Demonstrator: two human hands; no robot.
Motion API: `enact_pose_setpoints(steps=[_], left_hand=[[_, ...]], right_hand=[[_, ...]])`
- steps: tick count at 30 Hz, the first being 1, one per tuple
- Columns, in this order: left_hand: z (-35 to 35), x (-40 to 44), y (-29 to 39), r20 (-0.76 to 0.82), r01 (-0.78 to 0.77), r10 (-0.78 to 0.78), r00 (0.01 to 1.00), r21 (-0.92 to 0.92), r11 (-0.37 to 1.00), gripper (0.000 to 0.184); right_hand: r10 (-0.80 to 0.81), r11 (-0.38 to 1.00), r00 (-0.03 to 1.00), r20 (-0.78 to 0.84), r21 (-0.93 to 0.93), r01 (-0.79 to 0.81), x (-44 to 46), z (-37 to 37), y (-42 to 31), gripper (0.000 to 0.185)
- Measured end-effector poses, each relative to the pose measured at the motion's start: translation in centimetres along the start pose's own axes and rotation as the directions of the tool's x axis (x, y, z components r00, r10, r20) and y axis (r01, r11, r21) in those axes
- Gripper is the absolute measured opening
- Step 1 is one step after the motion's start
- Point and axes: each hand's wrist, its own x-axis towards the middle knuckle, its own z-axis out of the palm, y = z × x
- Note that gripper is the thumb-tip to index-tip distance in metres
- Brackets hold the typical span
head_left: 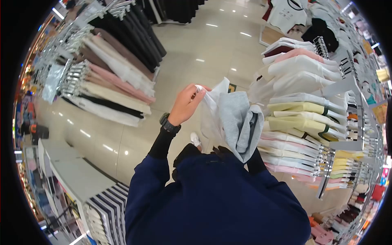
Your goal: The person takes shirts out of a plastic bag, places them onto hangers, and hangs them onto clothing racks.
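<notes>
My left hand [188, 105], with a black watch [169, 123] on its wrist, pinches the edge of a thin translucent white plastic bag [210, 109]. Beside the bag, in front of my body, hangs a folded light grey garment [237, 116] of soft cloth; its kind cannot be made out. The bag and the garment touch or overlap. My right forearm in a black cuff [256, 162] runs up behind the grey garment, whose cloth hides the right hand and its fingers.
Hanging pale shirts [302, 110] crowd a rack close on my right. Trousers [118, 81] hang on a rack at the left. A grey-topped shelf unit [69, 163] holding folded stacks stands at the lower left. Shiny tile floor [200, 45] runs between the racks.
</notes>
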Motion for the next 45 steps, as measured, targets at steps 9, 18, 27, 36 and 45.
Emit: enact_pose_setpoints(steps=[9,18,27,36,45], left_hand=[[0.7,11.6,-3.6,0.202,0.161,-0.06,0.977,-0.532,0.832,0.022],[3.0,23.7,-7.5,0.333,0.251,-0.056,0.941,-0.579,0.776,0.017],[4.9,38.1,-5.5,0.552,0.375,-0.031,0.833,-0.522,0.766,0.025],[7.8,52.4,-7.8,0.517,0.419,-0.13,0.846,-0.494,0.762,0.016],[14.7,68.4,-7.6,0.511,-0.034,0.176,0.842,-0.274,0.961,0.017]], right_hand=[[-0.125,0.974,0.983,-0.133,0.171,0.147,7.5,2.3,-1.0,0.05],[-0.221,0.877,0.975,0.01,0.439,0.195,17.6,-1.7,-2.9,0.043],[-0.242,0.872,0.97,0.025,0.443,0.206,28.8,-2.8,-10.0,0.047],[-0.297,0.804,0.955,-0.029,0.532,0.266,36.5,-1.0,-17.2,0.045],[-0.499,0.74,0.856,-0.138,0.447,0.503,47.3,-1.4,-23.1,0.053]])
